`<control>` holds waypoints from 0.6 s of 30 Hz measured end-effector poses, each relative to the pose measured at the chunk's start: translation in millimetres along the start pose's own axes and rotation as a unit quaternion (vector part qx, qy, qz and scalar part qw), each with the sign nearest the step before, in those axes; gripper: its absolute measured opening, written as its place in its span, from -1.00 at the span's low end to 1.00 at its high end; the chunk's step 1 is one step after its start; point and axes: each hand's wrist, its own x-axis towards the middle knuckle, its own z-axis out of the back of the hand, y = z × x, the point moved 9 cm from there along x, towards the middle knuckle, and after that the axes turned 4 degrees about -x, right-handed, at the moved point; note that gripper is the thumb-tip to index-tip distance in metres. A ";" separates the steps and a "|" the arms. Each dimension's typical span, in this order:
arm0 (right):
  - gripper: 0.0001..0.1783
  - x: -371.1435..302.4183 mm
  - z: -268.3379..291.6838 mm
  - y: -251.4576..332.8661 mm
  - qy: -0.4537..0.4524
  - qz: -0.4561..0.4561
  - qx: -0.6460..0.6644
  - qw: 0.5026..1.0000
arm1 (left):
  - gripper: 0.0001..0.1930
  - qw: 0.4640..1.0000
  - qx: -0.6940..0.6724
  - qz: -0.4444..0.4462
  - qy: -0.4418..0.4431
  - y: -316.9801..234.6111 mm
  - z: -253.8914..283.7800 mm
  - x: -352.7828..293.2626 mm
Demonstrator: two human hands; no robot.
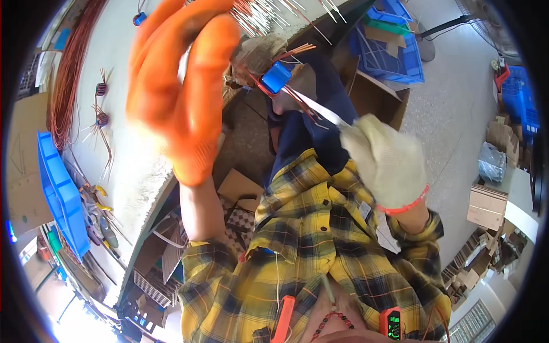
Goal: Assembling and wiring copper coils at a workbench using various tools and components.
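My left hand (183, 91), in an orange rubber glove, is raised over the pale worktop; its fingers are apart, blurred, and nothing shows in them. In a white knit glove with a red cuff, my right hand (389, 163) is closed round a narrow white blade-like strip (323, 110). The strip points up and left toward a blue wrapped coil (276, 78) with reddish wire leads (306, 106) spreading from it. Whether the strip touches the coil, I cannot tell. Beside the coil is a worn grey-brown block (257, 54) at the worktop's edge.
White-tipped wires (266, 20) lie on the worktop (137, 194), beyond the block. A long reddish wire bundle (77, 74), small wound coils (102, 119), a blue tray (60, 194) and yellow-handled pliers (100, 197) lie left. Blue crates (400, 63) and a cardboard box (380, 100) stand right.
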 end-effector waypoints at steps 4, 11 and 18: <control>-0.82 15.5 8.3 36.0 -0.026 0.066 0.005 0.997 | -0.69 0.948 -0.225 0.225 0.015 30.8 -19.2 -4.8; -0.80 -20.9 -25.6 25.0 -0.013 0.130 0.145 0.981 | -0.78 0.985 -0.109 0.131 0.002 19.1 -11.6 -7.7; -0.76 -164.8 -26.2 -179.9 0.219 -0.404 0.366 0.809 | -0.53 0.911 0.185 -0.281 0.238 -80.6 -19.5 -29.6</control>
